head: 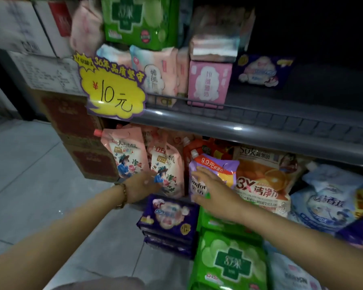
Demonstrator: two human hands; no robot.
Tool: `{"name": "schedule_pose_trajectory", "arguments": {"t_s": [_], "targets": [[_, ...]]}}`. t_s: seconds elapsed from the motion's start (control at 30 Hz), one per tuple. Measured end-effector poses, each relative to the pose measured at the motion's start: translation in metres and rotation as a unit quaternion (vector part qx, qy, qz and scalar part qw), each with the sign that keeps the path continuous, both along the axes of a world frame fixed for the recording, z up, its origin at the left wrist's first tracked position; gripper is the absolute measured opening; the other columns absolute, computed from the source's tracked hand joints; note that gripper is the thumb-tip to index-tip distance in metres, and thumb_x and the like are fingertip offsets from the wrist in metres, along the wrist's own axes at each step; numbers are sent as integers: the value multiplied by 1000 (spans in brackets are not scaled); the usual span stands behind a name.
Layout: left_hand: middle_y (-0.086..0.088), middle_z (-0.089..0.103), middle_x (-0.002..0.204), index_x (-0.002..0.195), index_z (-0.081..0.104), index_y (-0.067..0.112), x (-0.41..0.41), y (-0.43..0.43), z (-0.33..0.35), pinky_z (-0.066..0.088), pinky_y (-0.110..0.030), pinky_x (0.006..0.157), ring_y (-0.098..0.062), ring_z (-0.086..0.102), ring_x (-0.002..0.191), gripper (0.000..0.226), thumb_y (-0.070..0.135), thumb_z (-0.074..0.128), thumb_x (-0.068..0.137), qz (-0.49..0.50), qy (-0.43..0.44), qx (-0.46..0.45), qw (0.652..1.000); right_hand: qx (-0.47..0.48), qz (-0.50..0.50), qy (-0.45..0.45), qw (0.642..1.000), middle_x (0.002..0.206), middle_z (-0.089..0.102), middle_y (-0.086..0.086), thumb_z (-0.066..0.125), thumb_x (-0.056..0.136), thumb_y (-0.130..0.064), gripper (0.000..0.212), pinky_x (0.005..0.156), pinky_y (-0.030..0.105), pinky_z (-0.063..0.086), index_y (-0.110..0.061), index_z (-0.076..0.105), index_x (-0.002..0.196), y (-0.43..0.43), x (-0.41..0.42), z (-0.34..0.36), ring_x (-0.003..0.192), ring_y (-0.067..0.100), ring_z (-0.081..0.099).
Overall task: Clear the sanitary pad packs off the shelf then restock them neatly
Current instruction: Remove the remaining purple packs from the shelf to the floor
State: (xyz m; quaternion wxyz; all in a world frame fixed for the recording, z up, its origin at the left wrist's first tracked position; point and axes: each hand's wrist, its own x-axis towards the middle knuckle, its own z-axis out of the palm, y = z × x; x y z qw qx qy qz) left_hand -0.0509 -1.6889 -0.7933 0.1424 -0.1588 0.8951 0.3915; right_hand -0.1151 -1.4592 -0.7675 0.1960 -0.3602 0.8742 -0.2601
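Your left hand (144,186) and right hand (213,192) hovered slack-fingered, holding nothing; the purple pad pack (169,214) lay just below, nearer the left

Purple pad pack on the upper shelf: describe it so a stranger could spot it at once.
Find the yellow price sign hanging on the grey shelf edge. Follow the packs on that shelf rightward, past the pink pack, to the last one. The purple pad pack is the only dark purple one in that row, standing further back than its pale pink neighbours.
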Motion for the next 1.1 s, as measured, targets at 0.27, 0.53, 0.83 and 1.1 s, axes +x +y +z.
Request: {"name": "schedule_pose_trajectory", "arguments": {"t_s": [0.27, 0.53, 0.83, 1.1], "targets": [[3, 43, 143, 143, 35, 22, -69, 100, 161, 23, -10, 100, -13, 38, 131, 56, 41, 53, 93, -103, 354, -163, 915, -188, -89, 152, 966, 138, 39, -16, 62, 90, -26, 43, 99, 0, 24, -32, 48, 130, 97, -71, 138, 126, -6, 35], [-6, 34, 150, 147, 29, 20, -164, 119, 198, 15, -51, 116, -31, 25, 141, 83, 69, 20, 80, -35, 383, -441, 811, -255, -287, 35, 923, 154, 27, 3, 74, 78, -39, 89, 103, 25, 30, -18, 23, 148, 130, -192, 162, 138, 19, 32], [-15, 53, 132, 130, 55, 14, -200, 106, 176, 23, -58, 104, -39, 45, 124, 82, 73, 31, 79, -16, 374, -515, 771, -366, -310, -51, 876, 148, 37, 7, 77, 78, -17, 89, 94, 25, 39, -9, 21, 147, 89, -306, 147, 126, 20, 45], [-14, 46, 135, 134, 52, 15, -211, 98, 165, 25, -62, 105, -41, 42, 126, 79, 72, 30, 83, -6, 435, -536, 723, -353, -318, -27, 880, 118, 64, 9, 89, 22, -67, 115, 91, 43, 54, -18, 60, 121, 79, -396, 88, 108, 26, 63]]}}
